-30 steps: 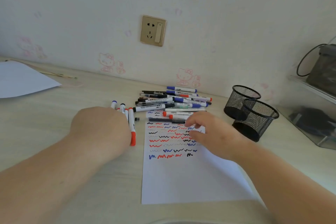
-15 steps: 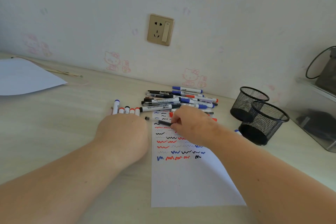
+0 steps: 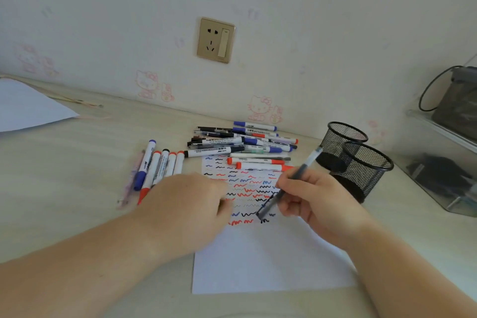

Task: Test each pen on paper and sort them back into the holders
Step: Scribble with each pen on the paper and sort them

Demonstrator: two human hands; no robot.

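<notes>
My right hand (image 3: pixel 313 197) grips a slim dark pen (image 3: pixel 302 169), its tip down over the white test paper (image 3: pixel 271 261) near the lowest squiggles. The paper carries rows of red, blue and black squiggles. My left hand (image 3: pixel 188 205) lies on the paper's left edge, fingers curled under; what it holds, if anything, is hidden. A pile of markers and pens (image 3: pixel 242 141) lies at the paper's top. A separate row of markers (image 3: pixel 158 166) lies left of the paper. Two black mesh holders (image 3: pixel 364 162) stand to the right.
A wall with a socket plate (image 3: pixel 216 40) runs behind the desk. A white sheet (image 3: pixel 28 108) lies at the far left. A clear plastic organiser (image 3: pixel 444 170) sits right of the holders, with a dark bag (image 3: pixel 456 103) above it.
My right hand picked the dark pen off the top of the paper and swung it down toward the lower squiggles. My left hand shifted right onto the paper's edge.
</notes>
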